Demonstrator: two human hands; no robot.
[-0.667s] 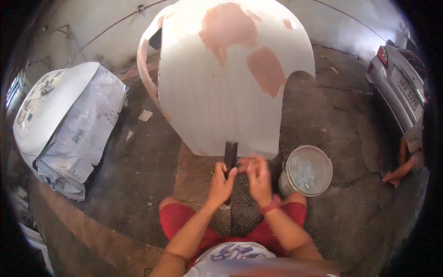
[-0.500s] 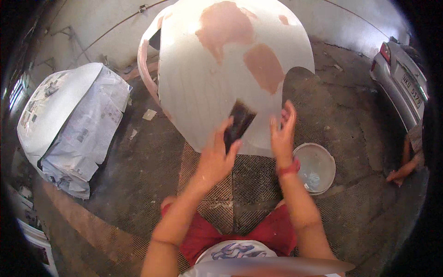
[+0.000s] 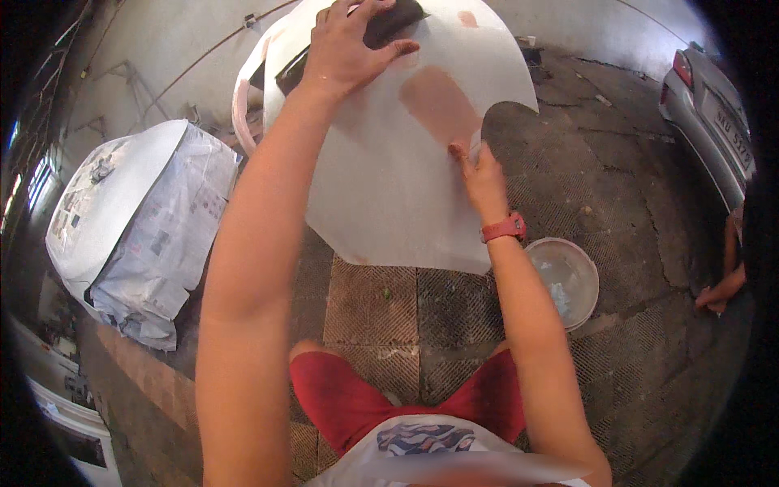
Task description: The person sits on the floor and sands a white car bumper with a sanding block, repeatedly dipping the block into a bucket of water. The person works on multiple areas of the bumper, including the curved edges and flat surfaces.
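A pale car body panel [image 3: 389, 215], with reddish-brown patches [image 3: 442, 105] on its surface, stands in front of me. My left hand [image 3: 345, 53] reaches to its upper part, holding a dark sheet of sandpaper [image 3: 294, 75] against it. The fingers lie over the sheet, and the thumb points out to the right. Part of the sheet is hidden under the hand. At the panel's right edge, my right hand [image 3: 484, 180] grips it with the thumb on the front face; the other fingers are mostly hidden. A red wristwatch [image 3: 505, 229] is on my right wrist.
A round tub [image 3: 596, 284] of cloudy water stands on the ribbed floor by my right forearm. To the left is a pale car part covered with paper [image 3: 162, 243]. A silver car [image 3: 710, 122] and another person's hand [image 3: 714, 299] are at the right.
My left hand has carried the sandpaper up and away from me, from the panel's lower middle to its upper part. My right hand has moved slightly up and left, closing on the panel's edge.
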